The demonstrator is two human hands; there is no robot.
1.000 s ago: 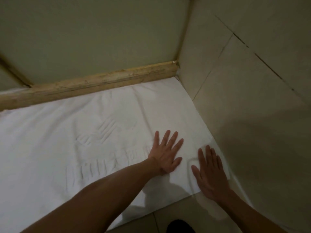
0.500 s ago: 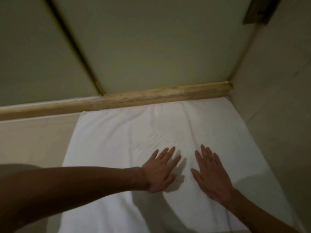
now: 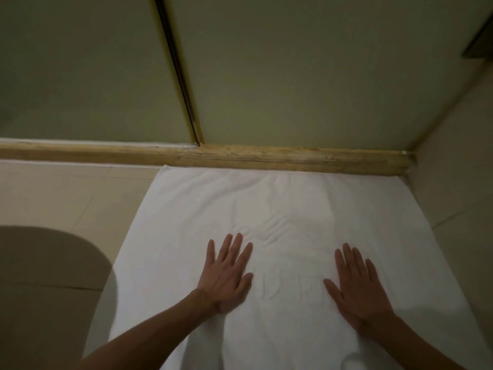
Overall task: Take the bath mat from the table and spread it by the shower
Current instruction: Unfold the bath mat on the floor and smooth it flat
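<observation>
A white bath mat (image 3: 288, 209) is seen spread flat on the tiled floor (image 3: 66, 198), its far edge laid against the worn wooden threshold (image 3: 266, 157) that runs beneath the frosted shower panels (image 3: 306, 76). Its right edge is set close along the side wall (image 3: 458, 182). The near end runs out of the picture, so the mat's long axis cannot be told for certain; the visible part stretches from the threshold toward the viewer.

A raised woven emblem of slanted strokes (image 3: 269, 229) is pressed into the pile near the middle, and below it, between the two hands, a row of embossed characters (image 3: 288, 287) is faintly made out; these cannot be read. The marks appear upright as seen from the viewer's side.

The left hand (image 3: 226, 276) is laid palm down on the mat, fingers (image 3: 234, 247) stretched out and slightly spread, nothing being gripped. The right hand (image 3: 357, 289) is likewise pressed flat on the mat, its fingers extended toward the threshold, well apart from the left. A rounded shadow (image 3: 48, 276) is cast over the floor at the left.
</observation>
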